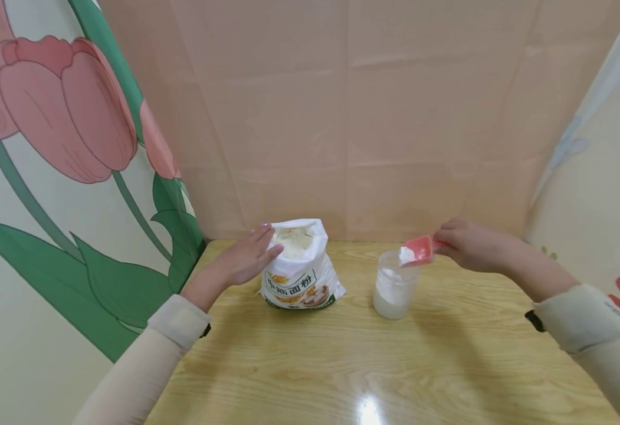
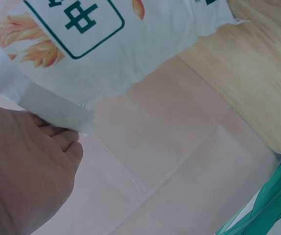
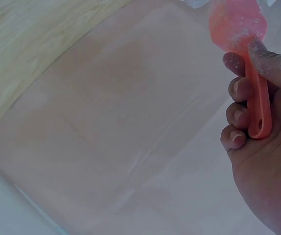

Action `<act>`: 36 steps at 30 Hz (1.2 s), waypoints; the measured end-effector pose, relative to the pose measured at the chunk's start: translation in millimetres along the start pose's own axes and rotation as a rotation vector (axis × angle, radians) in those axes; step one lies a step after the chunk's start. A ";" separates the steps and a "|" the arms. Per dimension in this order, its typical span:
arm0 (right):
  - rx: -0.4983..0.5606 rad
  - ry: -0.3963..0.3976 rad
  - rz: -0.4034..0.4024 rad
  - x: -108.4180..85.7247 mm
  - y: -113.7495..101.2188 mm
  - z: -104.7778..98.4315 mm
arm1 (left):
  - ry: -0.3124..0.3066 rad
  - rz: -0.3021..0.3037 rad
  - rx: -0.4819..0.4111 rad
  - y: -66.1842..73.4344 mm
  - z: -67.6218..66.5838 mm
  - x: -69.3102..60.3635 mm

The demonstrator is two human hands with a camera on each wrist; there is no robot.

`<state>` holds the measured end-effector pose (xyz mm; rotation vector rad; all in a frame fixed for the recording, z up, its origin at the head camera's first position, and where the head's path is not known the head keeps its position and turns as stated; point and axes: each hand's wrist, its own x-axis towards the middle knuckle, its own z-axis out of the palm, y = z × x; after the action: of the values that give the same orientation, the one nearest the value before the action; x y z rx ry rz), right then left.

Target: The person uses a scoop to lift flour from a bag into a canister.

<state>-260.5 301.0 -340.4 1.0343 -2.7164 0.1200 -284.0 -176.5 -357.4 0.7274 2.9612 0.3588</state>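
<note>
The left hand (image 1: 243,258) lay on the left edge of the open white bag (image 1: 300,284), its fingers straight and its thumb apart from them. The right hand (image 1: 469,245) had its fingers curled tight around the handle of a pink scoop (image 1: 423,250), which was over the top of a see-through cup (image 1: 394,295) with white powder (image 1: 406,255) at its front. The bag and the cup stood side by side, well apart, on the wooden table (image 1: 310,354).
</note>
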 end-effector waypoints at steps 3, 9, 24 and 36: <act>-0.057 -0.075 0.030 4.7 -7.6 -7.3 | 0.001 0.001 -0.004 0.0 -0.4 0.0; -0.325 -0.155 -0.093 20.4 -23.7 -15.8 | 0.009 0.007 -0.013 -0.5 -0.2 0.0; -0.351 -0.181 -0.125 40.2 -35.7 -28.9 | 0.002 -0.001 -0.008 0.7 0.6 0.4; 0.091 -0.026 -0.087 57.6 -31.6 -26.6 | 0.005 -0.012 -0.014 1.2 0.9 0.9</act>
<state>-276.2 244.4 -300.8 1.1851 -2.7060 0.2187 -284.2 -174.9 -358.0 0.7079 2.9634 0.3810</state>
